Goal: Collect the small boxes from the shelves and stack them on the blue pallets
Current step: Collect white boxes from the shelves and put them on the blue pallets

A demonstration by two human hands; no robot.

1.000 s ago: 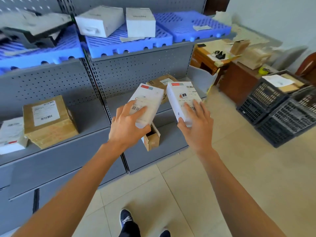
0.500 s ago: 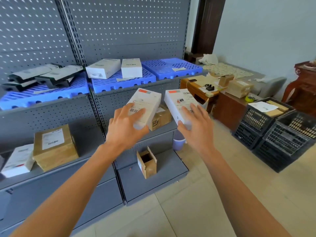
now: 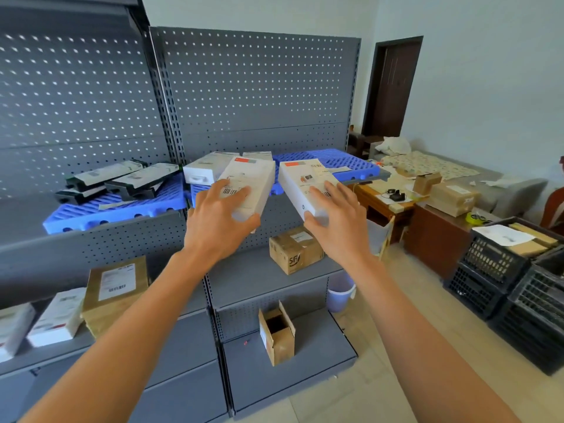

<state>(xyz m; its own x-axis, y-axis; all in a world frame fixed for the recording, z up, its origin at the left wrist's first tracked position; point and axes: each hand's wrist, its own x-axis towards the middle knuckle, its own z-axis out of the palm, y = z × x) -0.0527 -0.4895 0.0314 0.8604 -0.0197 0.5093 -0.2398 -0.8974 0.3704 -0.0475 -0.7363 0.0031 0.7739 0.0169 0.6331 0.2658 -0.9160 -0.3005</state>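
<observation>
My left hand (image 3: 218,221) grips a small white box (image 3: 253,181) with a red label and a barcode. My right hand (image 3: 335,221) grips a second white box (image 3: 300,181) of the same kind. Both boxes are held up in front of the upper shelf. Blue pallets lie on that shelf: a left pallet (image 3: 100,213) bearing black-and-white flat boxes (image 3: 122,180), a middle pallet mostly hidden behind my hands with two white boxes (image 3: 207,167) on it, and a right pallet (image 3: 348,163) with a loose paper.
The grey pegboard shelving (image 3: 259,87) holds a brown SF carton (image 3: 294,250), a taped brown parcel (image 3: 114,291) and white boxes (image 3: 58,317) on the middle shelf. An open small carton (image 3: 276,332) sits on the bottom shelf. Black crates (image 3: 518,279) and a cluttered wooden desk (image 3: 393,203) stand to the right.
Both hands have lifted the two white boxes from middle-shelf height up to the level of the blue pallets. The view has tilted up, showing more of the pegboard and the room.
</observation>
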